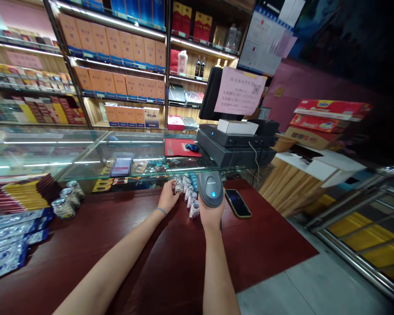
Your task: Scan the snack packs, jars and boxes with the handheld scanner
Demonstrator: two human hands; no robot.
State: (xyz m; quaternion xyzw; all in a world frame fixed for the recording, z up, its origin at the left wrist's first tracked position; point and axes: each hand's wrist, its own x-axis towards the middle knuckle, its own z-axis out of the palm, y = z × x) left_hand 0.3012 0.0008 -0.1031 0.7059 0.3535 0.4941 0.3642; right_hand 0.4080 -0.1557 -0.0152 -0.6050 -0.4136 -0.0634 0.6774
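My right hand (212,216) is wrapped round the handle of a grey barcode scanner (210,186), whose blue light is lit. With its fingers closed round a small clear jar (177,185) with a silvery lid, my left hand (168,197) rests at the back of the dark red counter (134,245). Several similar small jars (193,210) stand in rows between my two hands, partly hidden by the scanner. To the right of the scanner lies a phone (238,203) with a dark screen.
More lidded jars (64,208), blue-and-white packets (9,240) and yellow-and-red packets (22,192) lie at the left. Behind the counter's back edge is a glass display case (85,153). A monitor (212,96), a black cash drawer (236,155) and a mouse (192,148) stand beyond.
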